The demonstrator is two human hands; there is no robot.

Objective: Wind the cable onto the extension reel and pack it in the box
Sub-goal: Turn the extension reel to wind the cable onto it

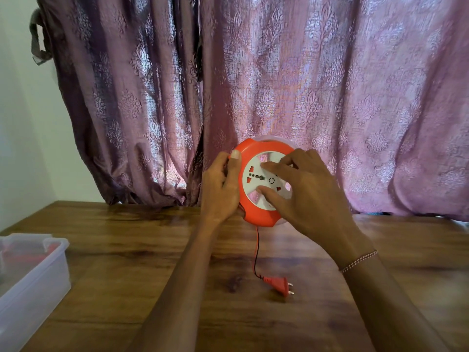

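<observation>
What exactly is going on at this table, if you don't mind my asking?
A person is winding a cable onto an orange extension reel, held upright above the wooden table. The left hand grips the reel's rim while the fingers of the right hand press on its white socket face. A short length of cable hangs down to the orange plug lying on the table. A clear plastic box sits at the left edge.

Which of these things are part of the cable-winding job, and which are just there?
Part of the job:
- orange extension reel, gripped by the left hand, right hand fingers on its white face
- cable hanging down to the orange plug
- clear plastic box

Just there:
- wooden table
- purple curtain
- wrist bracelet
</observation>
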